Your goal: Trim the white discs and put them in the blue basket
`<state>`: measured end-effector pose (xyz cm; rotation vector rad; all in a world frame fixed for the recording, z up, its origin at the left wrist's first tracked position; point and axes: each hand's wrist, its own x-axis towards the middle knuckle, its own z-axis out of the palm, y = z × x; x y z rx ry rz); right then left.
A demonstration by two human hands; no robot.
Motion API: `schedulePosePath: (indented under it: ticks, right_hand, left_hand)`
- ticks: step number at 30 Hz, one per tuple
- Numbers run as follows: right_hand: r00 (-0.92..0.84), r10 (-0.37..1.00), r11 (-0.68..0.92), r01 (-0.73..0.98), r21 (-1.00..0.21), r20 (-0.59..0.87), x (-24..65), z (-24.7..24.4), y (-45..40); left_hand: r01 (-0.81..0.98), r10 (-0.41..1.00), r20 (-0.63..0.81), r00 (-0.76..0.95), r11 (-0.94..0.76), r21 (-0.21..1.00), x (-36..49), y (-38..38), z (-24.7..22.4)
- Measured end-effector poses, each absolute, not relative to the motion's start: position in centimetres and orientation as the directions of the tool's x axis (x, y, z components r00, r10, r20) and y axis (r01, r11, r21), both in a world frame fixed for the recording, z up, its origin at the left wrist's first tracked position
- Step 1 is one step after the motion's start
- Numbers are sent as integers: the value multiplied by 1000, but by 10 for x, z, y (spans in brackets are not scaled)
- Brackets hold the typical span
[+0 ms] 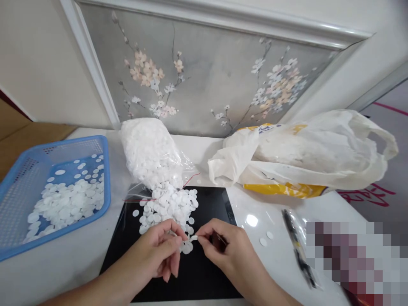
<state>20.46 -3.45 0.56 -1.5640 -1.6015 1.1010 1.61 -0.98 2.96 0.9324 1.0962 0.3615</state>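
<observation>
Over a black board (pixel 207 276), my right hand (pixel 228 244) pinches a small white disc (pixel 194 238) between thumb and fingertips. Close by on the left, my left hand (pixel 164 248) is closed, its thumb and index finger drawn together. Whatever lies between those fingertips is too small to make out. Just beyond both hands spreads a heap of white discs (pixel 172 206), partly hidden by my left fingers. The heap spills from the mouth of a clear plastic bag (pixel 146 148) packed with the same discs.
On the left stands a blue basket (pixel 106 178) with many white discs inside. A white and yellow plastic bag (pixel 287 157) lies at the back right. Nearer me are two loose discs (pixel 266 239) and a black pen (pixel 298 248). A floral panel (pixel 204 72) rises behind.
</observation>
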Motion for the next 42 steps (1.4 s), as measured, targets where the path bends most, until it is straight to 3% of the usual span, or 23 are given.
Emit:
schedulePosePath:
  ticks: [4,7,10,13,17,20,25,32,36,42]
  right_hand:
    - [-153,887,-424,107,-899,-436,203,15,-37]
    - [-198,830,-542,-73,-837,-521,203,15,-38]
    - [-202,819,-566,-122,-815,-538,203,14,-38]
    - [-155,867,-477,9,-879,-473,201,11,-39]
    - [-166,972,-105,329,-938,-167,201,4,-44]
    - [-266,964,95,382,-919,-11,209,0,-44]
    - [-146,989,86,537,-839,8,230,2,-34]
    - [-290,952,103,600,-793,-95,228,0,-34]
    - [-292,954,142,645,-751,-71,225,-2,-35]
    - [-380,924,292,619,-729,48,226,-8,-37]
  left_hand:
    - [92,634,-590,499,639,764,19,-16,26]
    - [-39,609,-588,532,712,701,19,-20,25]
    - [-106,561,-614,555,780,617,19,-20,23]
    - [-121,520,-651,554,823,554,19,-20,22]
    - [-162,539,-665,517,824,543,19,-20,22]
    - [-169,560,-659,502,811,561,19,-20,22]
    - [-163,555,-670,493,816,555,18,-17,23]
    - [-145,552,-663,506,812,566,14,-19,23]
    - [-126,558,-651,514,800,587,14,-19,23]
    - [79,601,-598,529,668,740,17,-13,29]
